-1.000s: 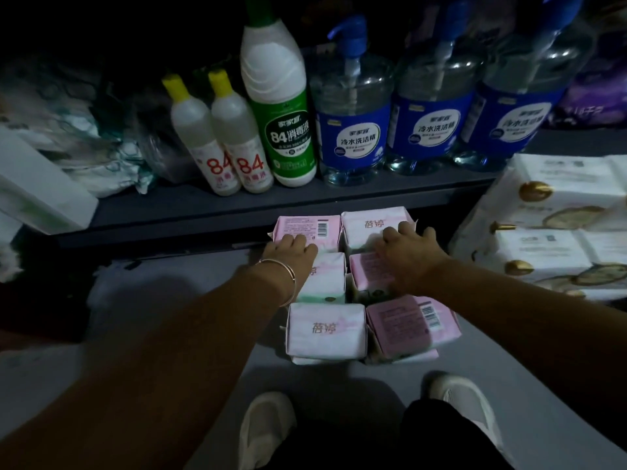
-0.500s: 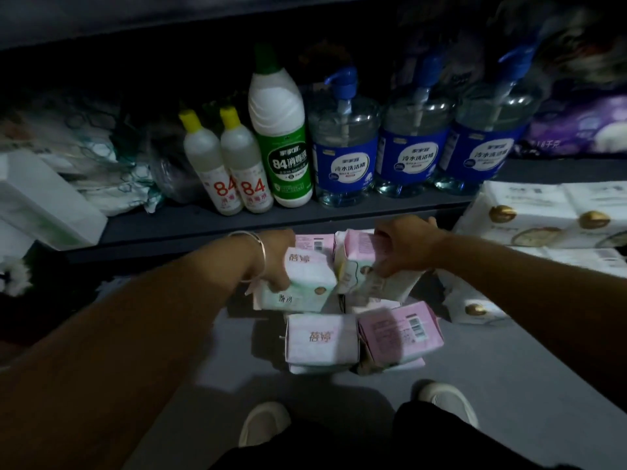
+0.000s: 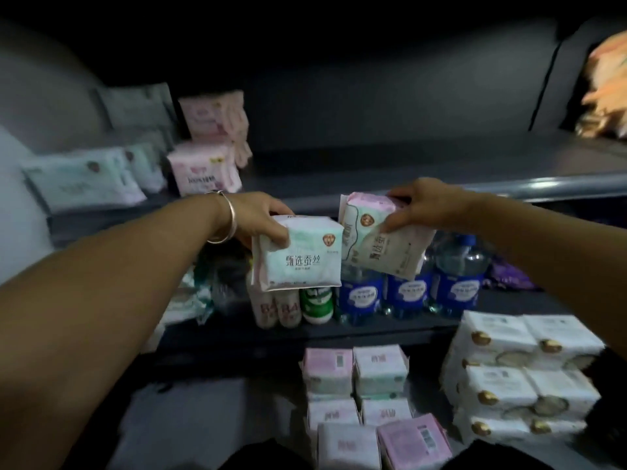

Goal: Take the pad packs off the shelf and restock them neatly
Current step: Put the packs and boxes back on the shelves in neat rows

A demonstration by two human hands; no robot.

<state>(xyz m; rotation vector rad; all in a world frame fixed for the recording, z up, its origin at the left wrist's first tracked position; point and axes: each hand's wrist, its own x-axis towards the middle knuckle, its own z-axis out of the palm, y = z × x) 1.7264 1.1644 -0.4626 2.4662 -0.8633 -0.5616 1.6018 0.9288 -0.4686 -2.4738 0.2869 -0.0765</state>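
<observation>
My left hand (image 3: 259,217), with a bangle on the wrist, grips a pale green and white pad pack (image 3: 298,257) by its top edge. My right hand (image 3: 422,205) holds a second pad pack (image 3: 381,242), white and pink, tilted to the right. Both packs hang in the air just in front of the upper shelf's front edge (image 3: 509,188). Several pink and white pad packs (image 3: 366,401) lie in a tidy block on the grey floor below. More pad packs (image 3: 203,164) stand at the left end of the upper shelf.
The lower shelf holds small 84 bottles (image 3: 276,308), a green-labelled bottle (image 3: 317,305) and blue-labelled pump bottles (image 3: 456,283). White tissue packs with gold seals (image 3: 519,378) are stacked on the floor at the right. Orange packaging (image 3: 607,89) sits at the upper right.
Both hands lifted one pad pack each from the floor pile up to the height of the upper shelf. The camera tilted upward, bringing the upper shelf into view.
</observation>
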